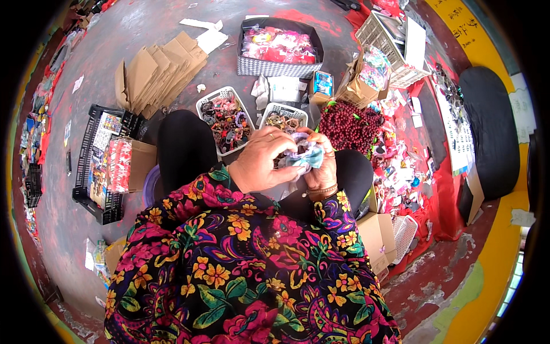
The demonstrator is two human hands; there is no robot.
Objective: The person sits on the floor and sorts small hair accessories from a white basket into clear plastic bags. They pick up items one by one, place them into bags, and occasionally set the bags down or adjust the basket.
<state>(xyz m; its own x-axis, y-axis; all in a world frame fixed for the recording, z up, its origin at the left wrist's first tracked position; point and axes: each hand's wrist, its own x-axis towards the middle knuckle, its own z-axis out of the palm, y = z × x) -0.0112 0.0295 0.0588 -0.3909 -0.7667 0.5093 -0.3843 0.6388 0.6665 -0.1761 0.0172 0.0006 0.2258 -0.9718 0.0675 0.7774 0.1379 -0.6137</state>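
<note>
Between my two hands, in front of my lap, is a small bunch of fabric scrunchies [309,157] in lavender and pale teal. My left hand [259,163] comes over from the left, its fingers closed on the bunch. From the other side, my right hand [323,166] grips it too, with the fingers curled round behind. Just beyond them sits a small white basket [281,105] with brownish hair ties, partly covered by my hands. A larger white basket [235,150] to its left holds many mixed-colour hair ties.
Dark red beads [350,127] lie heaped by my right knee. Farther off stands a checked box [278,67] of wrapped pink pieces. Flattened cardboard [157,74] and a black crate [86,172] are on the left. Small colourful items [401,172] litter red cloth on the right.
</note>
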